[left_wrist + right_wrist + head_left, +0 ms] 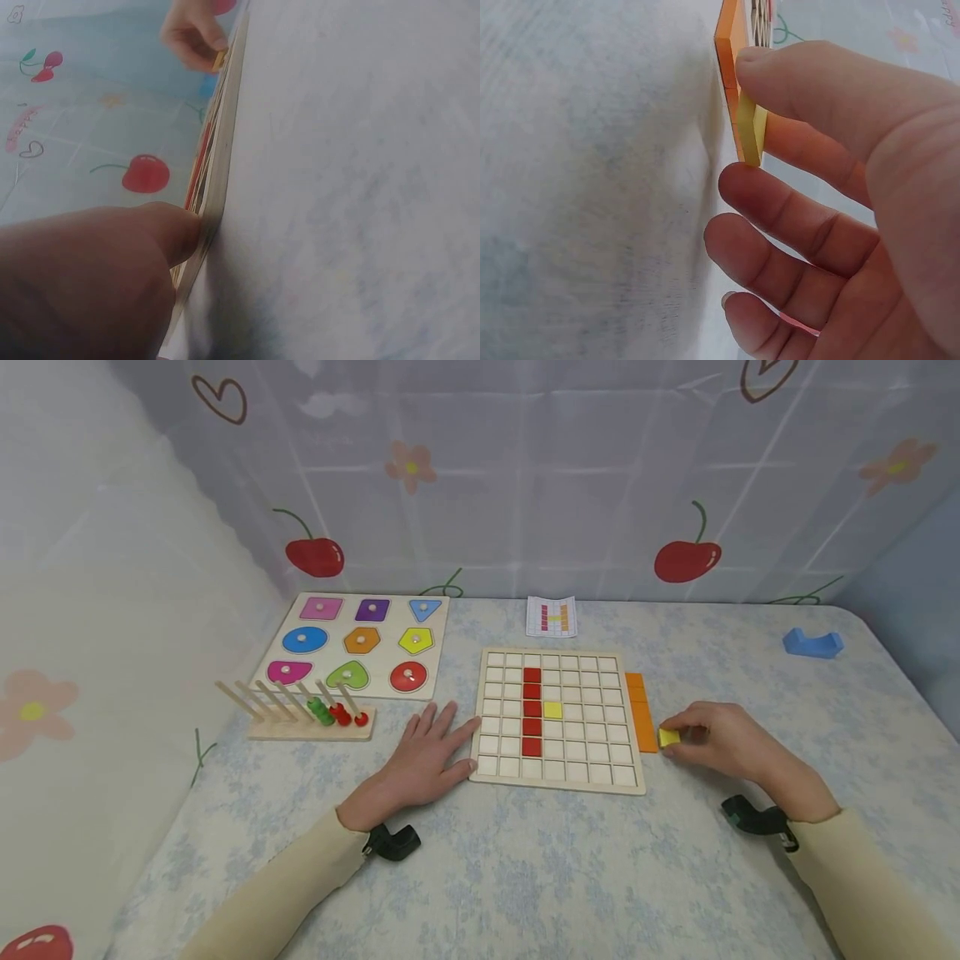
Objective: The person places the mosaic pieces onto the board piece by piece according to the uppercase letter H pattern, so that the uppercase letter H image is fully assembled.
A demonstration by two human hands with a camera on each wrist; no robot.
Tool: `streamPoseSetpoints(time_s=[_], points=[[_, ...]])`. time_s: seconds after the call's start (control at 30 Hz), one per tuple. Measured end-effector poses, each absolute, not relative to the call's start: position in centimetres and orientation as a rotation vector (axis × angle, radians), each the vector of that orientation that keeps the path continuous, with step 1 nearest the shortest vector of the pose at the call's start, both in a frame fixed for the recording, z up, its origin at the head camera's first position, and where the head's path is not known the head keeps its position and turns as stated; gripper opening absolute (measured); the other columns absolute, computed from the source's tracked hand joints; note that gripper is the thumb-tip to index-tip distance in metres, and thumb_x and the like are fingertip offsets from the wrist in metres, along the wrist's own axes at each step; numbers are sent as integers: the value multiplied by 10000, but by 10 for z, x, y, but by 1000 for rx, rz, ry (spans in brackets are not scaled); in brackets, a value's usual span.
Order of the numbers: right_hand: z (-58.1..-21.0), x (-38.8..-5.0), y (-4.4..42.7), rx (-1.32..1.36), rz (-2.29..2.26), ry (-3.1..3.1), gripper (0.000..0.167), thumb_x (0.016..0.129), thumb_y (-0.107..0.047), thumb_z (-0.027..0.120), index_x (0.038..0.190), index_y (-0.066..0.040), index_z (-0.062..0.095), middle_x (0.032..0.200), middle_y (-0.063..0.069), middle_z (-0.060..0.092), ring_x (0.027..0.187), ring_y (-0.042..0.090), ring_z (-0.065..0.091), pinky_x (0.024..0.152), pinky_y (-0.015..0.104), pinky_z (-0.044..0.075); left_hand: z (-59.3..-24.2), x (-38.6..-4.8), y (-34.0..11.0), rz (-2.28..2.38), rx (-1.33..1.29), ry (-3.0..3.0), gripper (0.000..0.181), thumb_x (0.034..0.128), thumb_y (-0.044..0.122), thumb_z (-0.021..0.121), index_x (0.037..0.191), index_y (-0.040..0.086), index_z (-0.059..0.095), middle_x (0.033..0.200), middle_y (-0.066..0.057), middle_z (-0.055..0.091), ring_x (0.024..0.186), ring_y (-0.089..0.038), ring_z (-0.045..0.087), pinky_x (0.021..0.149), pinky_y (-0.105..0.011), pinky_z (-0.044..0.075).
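Note:
A wooden grid board lies in the middle of the table, with a column of several red square tiles and one yellow tile beside that column. My left hand lies flat with fingers spread, its thumb and index finger touching the board's left edge. Off the board's right side, my right hand pinches a yellow square tile between thumb and fingers. Several orange tiles stand in a row along the board's right edge, close by the pinched tile.
Behind the board lies a small pattern card with a coloured grid. At the left are a shape puzzle board and a peg stand with green and red beads. A blue curved block sits at the far right.

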State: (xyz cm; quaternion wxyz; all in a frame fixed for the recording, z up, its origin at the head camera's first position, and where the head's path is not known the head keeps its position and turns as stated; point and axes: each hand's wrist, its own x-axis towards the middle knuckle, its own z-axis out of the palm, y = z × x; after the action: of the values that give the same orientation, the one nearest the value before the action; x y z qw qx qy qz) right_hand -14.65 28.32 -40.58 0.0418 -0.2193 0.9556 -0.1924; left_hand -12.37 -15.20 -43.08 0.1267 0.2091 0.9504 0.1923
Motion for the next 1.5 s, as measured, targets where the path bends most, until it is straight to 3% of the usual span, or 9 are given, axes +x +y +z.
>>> streamPoseSetpoints(time_s=[0.3,0.77,1.23,1.5], points=[[-399,-155,273,-715,-578,2943,326,791,-168,869,1077,-33,789,874,-3,707,691,42,488,588,222,448,-431,-124,-153,564,593,2770,654,1019,411,551,1606,208,347,1709,-190,165,1584,-470,41,1248,-661,84],[-392,-186,218,-826,-641,2845,282,823,-156,847,1078,-50,789,819,-4,678,686,108,499,600,237,433,-433,-124,-153,570,616,2768,651,1023,423,540,1607,213,344,1708,-193,164,1583,-472,37,1244,-667,87],[-394,-206,185,-845,-638,2822,291,839,-206,844,1094,-76,797,941,35,735,784,149,560,684,281,480,-433,-124,-153,557,614,2771,654,1024,429,539,1608,211,342,1707,-196,169,1581,-477,46,1245,-665,89],[-397,-208,178,-789,-686,2794,307,846,-215,839,1115,-75,793,911,25,719,773,146,553,667,270,467,-431,-125,-153,562,617,2763,655,1028,428,537,1610,206,336,1706,-204,159,1582,-477,35,1246,-662,84]])
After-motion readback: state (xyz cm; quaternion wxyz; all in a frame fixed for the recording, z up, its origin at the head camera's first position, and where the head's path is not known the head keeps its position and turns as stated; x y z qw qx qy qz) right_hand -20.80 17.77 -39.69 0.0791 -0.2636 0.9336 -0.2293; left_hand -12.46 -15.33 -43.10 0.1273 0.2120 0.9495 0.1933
